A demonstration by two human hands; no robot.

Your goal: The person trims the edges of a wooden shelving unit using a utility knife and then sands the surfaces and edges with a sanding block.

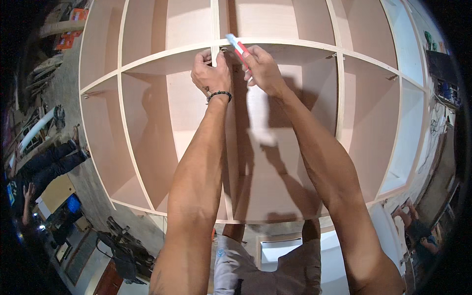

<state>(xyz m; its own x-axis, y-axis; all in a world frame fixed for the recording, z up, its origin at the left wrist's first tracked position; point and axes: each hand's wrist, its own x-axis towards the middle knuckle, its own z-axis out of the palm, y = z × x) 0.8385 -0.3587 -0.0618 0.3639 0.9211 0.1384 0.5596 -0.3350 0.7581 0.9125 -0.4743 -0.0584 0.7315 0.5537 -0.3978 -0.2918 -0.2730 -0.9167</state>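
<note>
A slim red-and-white hand tool [241,50] slants over the crosspiece [290,45] of a wooden shelf unit [172,214], its pale tip toward the unit's far edge, just right of a divider [215,22]. The right hand [264,71] holds it, the grip pinching the tool between thumb and fingers. Just beside it, the left hand [211,76] straddles the divider at the crosspiece, its grip pinching the panel's edge, thumb on the right side and fingers on the left. A dark beaded bracelet [220,95] circles the left wrist. Small curled bits [392,77], too small to identify, stick out near the unit's right edge. Past the near edge are the person's grey shorts [236,260]; beyond the left edge, on the floor [73,118], stands someone in dark trousers [49,160].
</note>
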